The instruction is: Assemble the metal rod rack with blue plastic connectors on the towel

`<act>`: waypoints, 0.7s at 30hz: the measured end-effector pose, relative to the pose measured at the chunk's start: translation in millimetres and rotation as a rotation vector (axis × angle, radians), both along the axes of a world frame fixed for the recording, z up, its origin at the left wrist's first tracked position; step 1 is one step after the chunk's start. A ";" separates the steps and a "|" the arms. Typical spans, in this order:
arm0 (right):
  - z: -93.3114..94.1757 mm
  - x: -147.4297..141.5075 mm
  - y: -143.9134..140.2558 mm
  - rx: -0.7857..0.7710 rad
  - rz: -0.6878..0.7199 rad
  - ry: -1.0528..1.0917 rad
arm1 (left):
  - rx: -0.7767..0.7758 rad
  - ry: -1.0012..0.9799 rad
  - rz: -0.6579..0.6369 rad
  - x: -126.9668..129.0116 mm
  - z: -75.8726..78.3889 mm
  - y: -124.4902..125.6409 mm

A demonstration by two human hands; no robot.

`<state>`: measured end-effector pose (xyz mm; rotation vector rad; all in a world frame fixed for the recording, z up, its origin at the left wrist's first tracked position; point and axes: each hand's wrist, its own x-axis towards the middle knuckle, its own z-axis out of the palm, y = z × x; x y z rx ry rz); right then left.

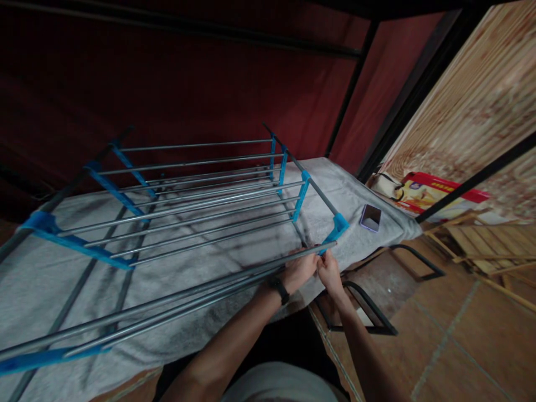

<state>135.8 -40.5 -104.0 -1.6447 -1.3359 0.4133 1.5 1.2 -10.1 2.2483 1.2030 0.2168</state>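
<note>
A shelf rack of grey metal tubes (pixel 209 210) and blue plastic connectors lies on a grey blanket. At its near right corner, both my hands meet below a blue connector (pixel 336 228). My left hand (pixel 301 271), with a black watch on the wrist, is closed around a lower metal tube close to that connector, its fingertips partly hidden by the upper tube (pixel 234 274). Pressed against the connector's lower end is my right hand (pixel 329 272), its fingers pinched on it. Exactly where tube and connector join is covered by my fingers.
The grey blanket (pixel 330 178) covers a raised surface. A phone (pixel 371 218) lies on it to the right. Black metal frame legs (pixel 368 310) stand on the tiled floor. A red and yellow box (pixel 444 192) and wooden slatted pieces (pixel 489 245) sit farther right. Dark red panels rise behind.
</note>
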 end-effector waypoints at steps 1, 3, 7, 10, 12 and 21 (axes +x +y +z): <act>0.0 0.0 -0.3 0.002 -0.001 -0.002 | 0.000 0.004 -0.002 -0.2 0.2 0.1; 0.0 0.2 -0.6 0.007 -0.001 -0.007 | -0.007 0.008 -0.008 -0.7 0.9 0.2; -0.4 1.1 -0.7 0.002 -0.003 -0.012 | -0.002 -0.005 -0.020 -2.4 1.5 0.3; -1.4 1.5 -0.5 0.004 -0.004 -0.009 | 0.021 -0.009 -0.046 -4.1 0.2 0.2; -2.6 1.7 -0.1 0.006 -0.009 -0.015 | 0.036 -0.011 -0.061 -5.6 -0.7 0.1; -1.1 -3.7 0.2 0.020 -0.033 -0.008 | 0.052 0.003 -0.093 -7.2 5.0 -2.4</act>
